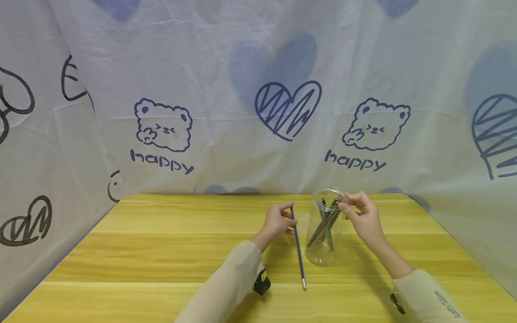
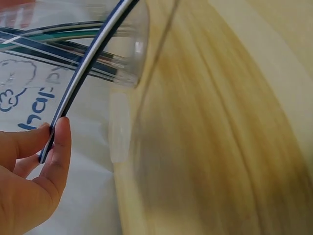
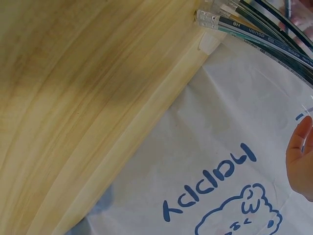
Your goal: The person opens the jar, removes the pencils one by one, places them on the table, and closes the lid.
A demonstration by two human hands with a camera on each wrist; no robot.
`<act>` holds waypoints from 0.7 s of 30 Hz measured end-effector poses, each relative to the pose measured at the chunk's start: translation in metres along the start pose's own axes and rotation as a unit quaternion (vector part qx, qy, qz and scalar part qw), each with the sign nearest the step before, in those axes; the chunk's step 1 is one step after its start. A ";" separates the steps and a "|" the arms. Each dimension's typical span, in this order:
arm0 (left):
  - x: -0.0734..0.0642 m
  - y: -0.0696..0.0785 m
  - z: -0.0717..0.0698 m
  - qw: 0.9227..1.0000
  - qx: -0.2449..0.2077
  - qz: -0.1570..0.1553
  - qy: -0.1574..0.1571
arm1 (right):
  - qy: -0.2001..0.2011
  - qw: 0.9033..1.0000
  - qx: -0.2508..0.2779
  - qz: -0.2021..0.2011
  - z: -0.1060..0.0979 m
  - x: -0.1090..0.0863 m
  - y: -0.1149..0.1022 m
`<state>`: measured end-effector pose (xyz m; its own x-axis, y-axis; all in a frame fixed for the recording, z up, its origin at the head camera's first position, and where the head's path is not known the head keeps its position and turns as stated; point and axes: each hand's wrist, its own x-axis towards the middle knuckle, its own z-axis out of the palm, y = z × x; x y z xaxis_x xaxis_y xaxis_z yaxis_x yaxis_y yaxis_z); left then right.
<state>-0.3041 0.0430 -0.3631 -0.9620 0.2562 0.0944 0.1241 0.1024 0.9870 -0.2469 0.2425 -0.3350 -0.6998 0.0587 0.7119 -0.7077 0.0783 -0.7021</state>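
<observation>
Pinching a pencil (image 1: 299, 251), the left grip (image 1: 278, 220) is beside the cup (image 1: 319, 258) the right grip (image 1: 364, 218) holds.

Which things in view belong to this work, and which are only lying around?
In the work:
- striped pencil, held by the left hand
- clear cylindrical container, right hand at its rim
- pencils inside it

Only around:
- wood-grain table
- printed cloth
- clear flat piece, purpose unclear
</observation>
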 end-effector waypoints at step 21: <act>0.001 -0.012 0.003 0.995 0.084 -0.048 -0.001 | 0.004 1.000 -0.011 0.007 0.000 0.000 0.000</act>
<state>-0.3058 0.0449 -0.3752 -0.9710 0.2391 0.0009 0.0711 0.2849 0.9559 -0.2469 0.2429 -0.3356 -0.7082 0.0674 0.7028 -0.6961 0.0999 -0.7110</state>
